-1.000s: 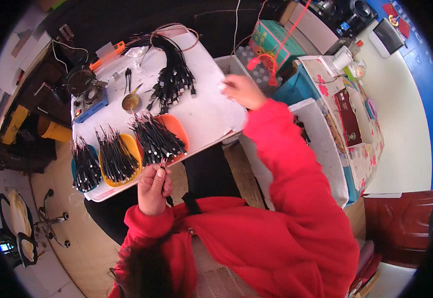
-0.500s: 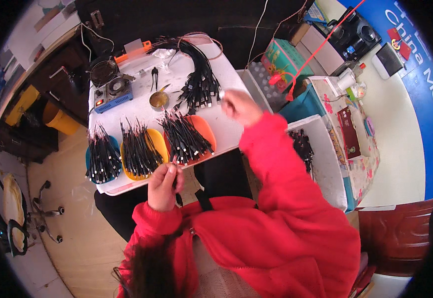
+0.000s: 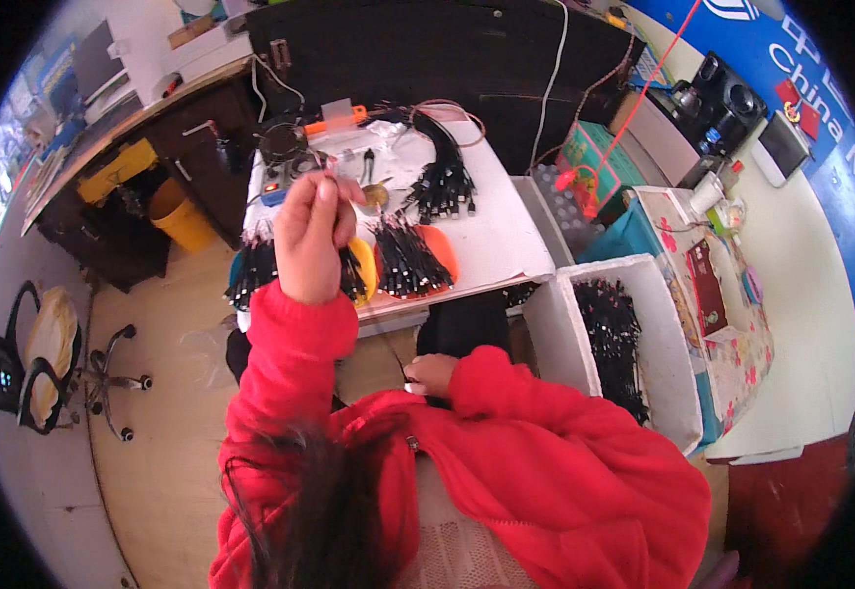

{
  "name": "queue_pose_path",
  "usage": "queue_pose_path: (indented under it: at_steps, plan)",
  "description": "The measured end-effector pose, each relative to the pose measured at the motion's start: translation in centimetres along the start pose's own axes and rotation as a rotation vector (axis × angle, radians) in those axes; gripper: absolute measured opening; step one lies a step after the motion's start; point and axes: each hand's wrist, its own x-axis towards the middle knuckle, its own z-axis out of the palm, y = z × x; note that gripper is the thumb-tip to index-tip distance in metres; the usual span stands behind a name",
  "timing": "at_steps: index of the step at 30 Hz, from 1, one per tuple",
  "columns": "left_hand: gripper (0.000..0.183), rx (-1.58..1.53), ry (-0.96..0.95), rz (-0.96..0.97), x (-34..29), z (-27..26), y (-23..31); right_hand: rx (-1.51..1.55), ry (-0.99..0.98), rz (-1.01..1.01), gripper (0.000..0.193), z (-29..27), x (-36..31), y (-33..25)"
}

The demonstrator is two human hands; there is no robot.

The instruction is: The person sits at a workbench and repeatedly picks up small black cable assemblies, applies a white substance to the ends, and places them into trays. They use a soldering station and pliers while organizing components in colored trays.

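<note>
My left hand [image 3: 312, 236] is raised over the near left of the white table [image 3: 506, 257], with thumb and fingers pinched together. Thin reddish wire tips show faintly at its fingertips. Low by my lap, my right hand [image 3: 431, 374] is closed on a black cable [image 3: 403, 365] with a pale end at the fingers. The cable's thin line rises toward the left hand, which hides its upper part. Bundles of short black cables [image 3: 410, 260] lie in an orange tray [image 3: 441, 251], a yellow tray [image 3: 365, 267] and a blue tray [image 3: 236, 265], the latter two partly covered by my left arm.
Longer black cables [image 3: 441, 177] hang in a bunch at the table's far right. Pliers [image 3: 368, 162], a small round tin [image 3: 376, 196] and a blue soldering unit [image 3: 272, 194] sit behind the trays. A white foam box [image 3: 678, 344] of black cables [image 3: 612, 339] stands at right.
My left hand has risen from the table's front edge to above the trays. My right hand has come back from the far cable bunch to my lap. The view has shifted.
</note>
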Motion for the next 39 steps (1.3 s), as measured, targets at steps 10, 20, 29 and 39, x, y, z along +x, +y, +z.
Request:
queue_pose_path:
  at_steps: [10, 20, 29, 39]
  plan:
    - [0.019, -0.29, -0.355, -0.291, -11.6, -0.7, 1.6, 1.386, 0.273, -0.407, 0.023, -16.7, -4.1, -6.3]
    - [0.019, -0.463, -0.269, -0.365, -11.8, -1.0, 1.1, 1.517, 0.272, -0.48, 0.012, -15.7, -4.6, -7.9]
    - [0.012, 0.513, 0.131, -0.012, -11.7, 1.3, 1.5, 1.407, 0.847, -0.36, 0.012, -13.4, -4.1, -10.9]
    - [0.015, -0.057, 0.044, -0.378, -12.1, 0.9, 2.0, 1.512, 0.664, -0.352, 0.014, -13.6, -5.6, -9.2]
